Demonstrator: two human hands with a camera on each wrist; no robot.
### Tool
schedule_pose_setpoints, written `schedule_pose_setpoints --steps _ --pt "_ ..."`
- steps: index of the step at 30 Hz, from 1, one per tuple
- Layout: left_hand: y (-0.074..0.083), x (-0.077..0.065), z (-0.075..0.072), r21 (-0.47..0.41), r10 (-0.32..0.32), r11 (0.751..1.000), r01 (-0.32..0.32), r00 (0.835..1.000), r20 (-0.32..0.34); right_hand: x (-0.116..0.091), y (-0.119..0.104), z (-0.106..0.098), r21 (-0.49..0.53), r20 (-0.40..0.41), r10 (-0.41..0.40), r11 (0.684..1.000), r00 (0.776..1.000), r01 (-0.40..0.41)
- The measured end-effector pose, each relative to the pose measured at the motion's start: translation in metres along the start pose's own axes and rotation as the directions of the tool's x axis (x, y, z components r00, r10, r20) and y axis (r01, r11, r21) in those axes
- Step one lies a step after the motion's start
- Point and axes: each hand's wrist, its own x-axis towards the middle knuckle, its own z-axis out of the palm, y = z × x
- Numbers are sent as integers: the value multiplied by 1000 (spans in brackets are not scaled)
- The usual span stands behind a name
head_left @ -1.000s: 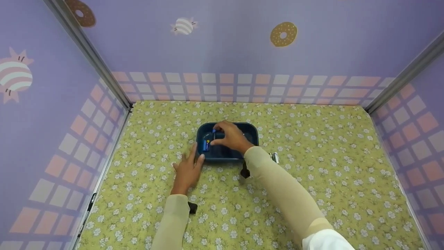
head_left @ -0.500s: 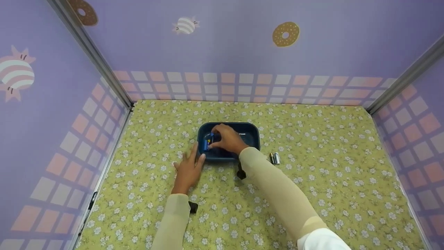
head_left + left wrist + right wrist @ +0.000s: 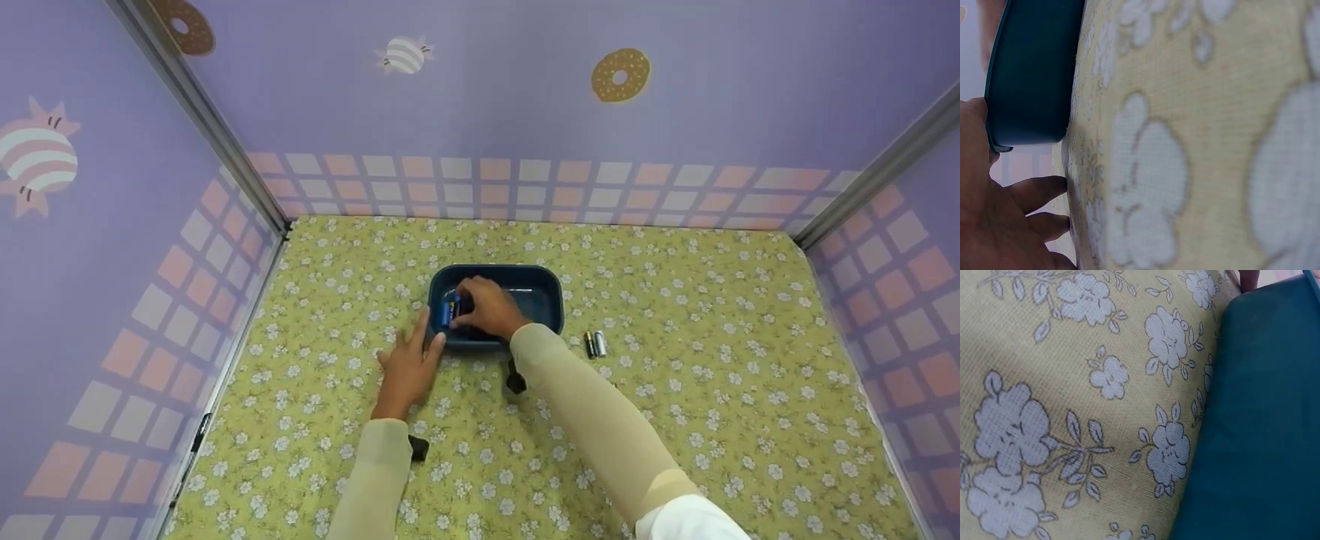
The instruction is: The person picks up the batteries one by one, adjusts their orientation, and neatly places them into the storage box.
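In the head view my right hand (image 3: 491, 307) reaches down into a dark teal tray (image 3: 555, 300). It pinches a blue battery, mostly hidden behind its finger and thumb. Right beside those fingertips, at the left end of the tray floor, lies another blue battery (image 3: 447, 313) with a yellow mark. My left hand (image 3: 409, 371) has its fingers extended and touches the tray's left end. From the left wrist, the left hand (image 3: 994, 208) shows with its thumb at the tray rim (image 3: 994, 84) and other fingertips on the cloth. The right wrist view shows only the tray's outer wall (image 3: 1264, 410) and cloth.
To the right of the tray, a black-and-gold battery (image 3: 589, 345) and a silver battery (image 3: 600, 343) lie side by side on the flowered cloth (image 3: 675, 435). Purple printed walls (image 3: 487, 90) stand at the back and both sides.
My right hand has lowered the blue battery and moved slightly toward me, next to the battery lying in the tray. The loose pair at right came out from behind the sleeve. The left hand stays put.
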Motion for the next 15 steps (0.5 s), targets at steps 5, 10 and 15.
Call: schedule_pose_setpoints --steps 5,10,15 --pt "1 0 0 8 -6 1000 6 1000 -4 -1 2 4 -15 20 10 1000 1000 -10" --pt "2 -1 0 13 -12 1000 12 1000 2 -2 5 6 -16 29 24 1000 999 -24" --pt "2 -1 0 20 -6 1000 7 1000 -8 0 5 8 -50 30 26 998 999 -25"
